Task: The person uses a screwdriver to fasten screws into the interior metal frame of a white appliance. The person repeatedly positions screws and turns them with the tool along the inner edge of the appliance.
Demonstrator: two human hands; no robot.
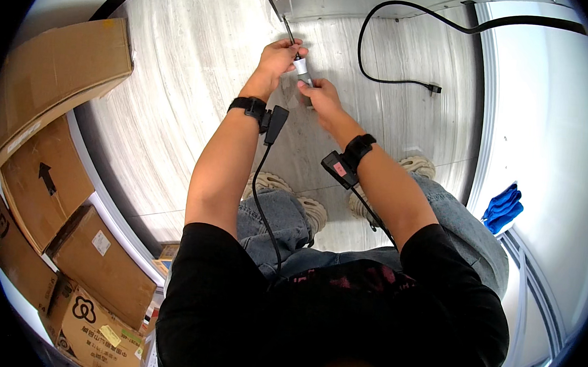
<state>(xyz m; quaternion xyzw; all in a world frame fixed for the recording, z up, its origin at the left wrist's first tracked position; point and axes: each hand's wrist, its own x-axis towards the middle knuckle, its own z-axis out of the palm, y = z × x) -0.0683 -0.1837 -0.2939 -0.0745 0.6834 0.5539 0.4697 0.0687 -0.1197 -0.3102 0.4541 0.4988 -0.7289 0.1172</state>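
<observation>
Below the black shirt (353,322), blue jeans (274,226) are bending over the pale floor (191,110). Ahead of them, the right hand (323,99) is gripping the grey end of a white and grey piece (301,67), while the left hand (277,59) is pinching a thin dark strip (289,32) by its white end. Farther off, a black cable (519,21) is curling beside a metal panel (339,1).

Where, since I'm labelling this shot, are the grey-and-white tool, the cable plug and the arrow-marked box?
Grey-and-white tool (300,67): head view, white collar.
Cable plug (436,88): head view, black body.
Arrow-marked box (47,178): head view, printed arrow.
</observation>
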